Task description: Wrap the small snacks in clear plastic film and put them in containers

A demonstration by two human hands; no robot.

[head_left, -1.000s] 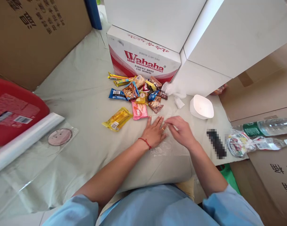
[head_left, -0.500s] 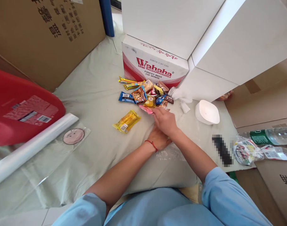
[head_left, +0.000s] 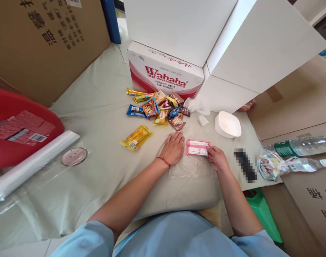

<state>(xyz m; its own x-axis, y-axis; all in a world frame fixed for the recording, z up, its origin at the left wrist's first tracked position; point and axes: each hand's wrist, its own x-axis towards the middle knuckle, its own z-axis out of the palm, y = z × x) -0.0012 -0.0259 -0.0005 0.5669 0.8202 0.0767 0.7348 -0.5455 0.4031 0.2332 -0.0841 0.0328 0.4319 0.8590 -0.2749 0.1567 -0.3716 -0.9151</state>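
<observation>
My right hand point(head_left: 216, 157) pinches the right end of a pink and white snack packet point(head_left: 197, 147), its printed label facing up. Flat on the cloth, with fingers stretched out, lies my left hand point(head_left: 174, 148), just left of the packet. A thin clear plastic bag point(head_left: 191, 167) is spread beneath and below both hands. Beyond my left hand sits a pile of wrapped snacks, among them a brown cookie packet point(head_left: 150, 107), a blue packet point(head_left: 136, 111) and a small yellow packet point(head_left: 160, 117). One larger yellow packet point(head_left: 137, 137) lies apart to the left.
A Wahaha carton point(head_left: 165, 73) stands behind the snacks. To the right are a white plastic bowl point(head_left: 227, 124), a crumpled white bag point(head_left: 201, 112) and plastic bottles point(head_left: 310, 146). On the left lie a plastic film roll point(head_left: 34, 162) and a red jug point(head_left: 20, 125).
My hands, together near the pile before, are now apart. The pink packet has come toward me and right in my right hand; my left hand has flattened on the cloth.
</observation>
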